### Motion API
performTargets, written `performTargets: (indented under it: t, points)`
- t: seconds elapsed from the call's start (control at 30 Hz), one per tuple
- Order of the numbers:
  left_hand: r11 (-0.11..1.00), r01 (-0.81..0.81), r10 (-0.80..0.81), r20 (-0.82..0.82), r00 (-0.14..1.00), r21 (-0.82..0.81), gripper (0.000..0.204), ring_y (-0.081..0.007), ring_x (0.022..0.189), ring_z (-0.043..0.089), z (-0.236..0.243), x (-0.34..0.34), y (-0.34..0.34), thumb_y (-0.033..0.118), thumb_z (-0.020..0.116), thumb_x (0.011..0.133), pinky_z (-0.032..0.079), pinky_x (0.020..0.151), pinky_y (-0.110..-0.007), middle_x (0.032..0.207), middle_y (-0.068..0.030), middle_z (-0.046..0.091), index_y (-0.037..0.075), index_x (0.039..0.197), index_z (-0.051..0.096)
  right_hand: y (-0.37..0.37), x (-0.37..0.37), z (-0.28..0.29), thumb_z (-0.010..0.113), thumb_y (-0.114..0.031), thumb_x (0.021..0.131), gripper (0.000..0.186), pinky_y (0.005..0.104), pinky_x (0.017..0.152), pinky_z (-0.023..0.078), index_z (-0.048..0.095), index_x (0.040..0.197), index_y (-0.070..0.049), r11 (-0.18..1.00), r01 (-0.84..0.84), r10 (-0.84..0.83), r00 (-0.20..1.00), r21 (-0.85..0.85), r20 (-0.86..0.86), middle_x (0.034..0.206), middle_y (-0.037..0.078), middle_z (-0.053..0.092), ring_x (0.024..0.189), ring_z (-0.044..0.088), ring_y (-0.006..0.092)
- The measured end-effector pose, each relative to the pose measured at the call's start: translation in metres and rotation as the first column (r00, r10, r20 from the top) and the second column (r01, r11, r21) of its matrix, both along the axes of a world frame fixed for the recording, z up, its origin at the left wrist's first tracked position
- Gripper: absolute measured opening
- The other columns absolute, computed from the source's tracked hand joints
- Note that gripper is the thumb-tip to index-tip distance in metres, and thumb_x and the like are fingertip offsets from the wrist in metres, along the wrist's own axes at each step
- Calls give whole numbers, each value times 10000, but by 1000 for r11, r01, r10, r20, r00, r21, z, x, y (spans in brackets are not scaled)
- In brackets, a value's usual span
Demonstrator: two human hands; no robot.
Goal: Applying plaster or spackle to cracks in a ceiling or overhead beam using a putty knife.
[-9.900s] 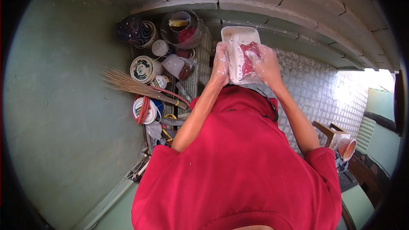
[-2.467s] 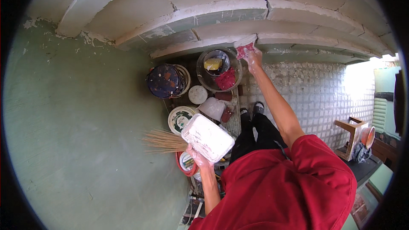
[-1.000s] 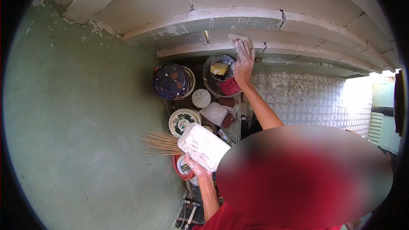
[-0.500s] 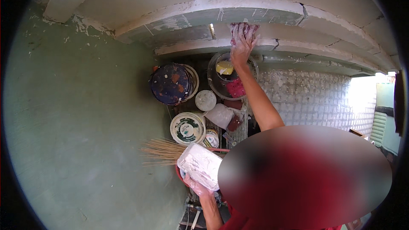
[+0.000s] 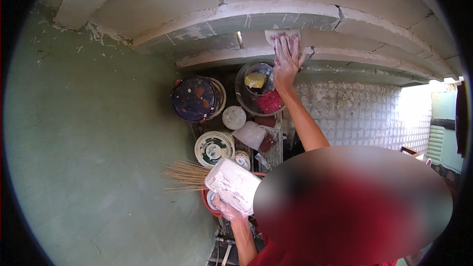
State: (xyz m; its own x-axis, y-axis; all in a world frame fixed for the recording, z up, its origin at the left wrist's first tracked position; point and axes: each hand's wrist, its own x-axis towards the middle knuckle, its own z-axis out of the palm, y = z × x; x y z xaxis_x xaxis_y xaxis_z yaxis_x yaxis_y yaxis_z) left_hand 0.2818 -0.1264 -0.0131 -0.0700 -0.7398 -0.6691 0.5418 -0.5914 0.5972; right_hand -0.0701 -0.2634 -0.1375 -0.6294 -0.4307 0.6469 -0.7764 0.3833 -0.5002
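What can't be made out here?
In the head view:
White rectangular plastic tray: right edge hidden by the blurred oval.
Left hand: some fingers hidden beneath the tray.
Flat white-and-red spreader: partly covered by right hand.
Tan thin-stick bundle: right end hidden behind tray.

Red garment (image 5: 271, 257) worn, largely obscured by blur; forearms (image 5: 306, 122) bare; whitish residue observed on right hand (image 5: 286, 63) and left hand (image 5: 230, 211).

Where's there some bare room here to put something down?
The tiled floor shows the widest bare patch, between the right forearm and the ribbed green panel, though glare hides some. Around the plank bench it's crowded: clear basin, white tub and lidded bucket sit close together. The left hand, its tray and a blur hide more.
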Motion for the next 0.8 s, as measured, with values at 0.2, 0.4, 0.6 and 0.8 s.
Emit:
performTargets:
  t: [0.2, 0.4, 0.6, 0.8]
  points:
    - [1000, 16, -16, 19, 1000, 17, 656, -294, 1180, 485, -5, 0, 4, 479, 406, 836, 407, 981, -427, 1338, -94, 464, 92, 1365, 376, -14, -17, -43, 565, 50, 667, 701, 571, 1095, 72, 504, 1330, -172, 983, -6, -11, 996, 182, 88, 1388, 58, 457, 1384, 231, 318]
    - [1000, -2, 2, -3, 1000, -1, 668, -297, 1181, 483, -13, 16, 4, 482, 401, 840, 408, 982, -423, 1349, -96, 454, 84, 1374, 364, 17, 4, -19, 559, 39, 690, 634, 560, 1099, 85, 545, 1292, -158, 987, -111, 93, 986, 119, 142, 1364, 49, 486, 1375, 268, 292]
    - [999, 5, -7, 38, 999, 32, 645, -302, 1180, 482, 2, -4, 0, 474, 407, 838, 407, 983, -429, 1348, -94, 449, 97, 1360, 381, -13, 12, 19, 641, 0, 684, 581, 583, 1090, 93, 590, 1236, -172, 997, -78, 78, 997, 14, 14, 1347, -2, 504, 1361, 293, 293]
    - [1000, -7, 6, 65, 998, 12, 643, -301, 1179, 484, -12, 7, 7, 476, 409, 836, 405, 984, -432, 1339, -96, 459, 98, 1357, 387, -44, 6, -25, 635, -23, 692, 610, 600, 1084, 89, 554, 1276, -180, 993, -21, 14, 998, 116, 59, 1369, -1, 476, 1370, 253, 313]
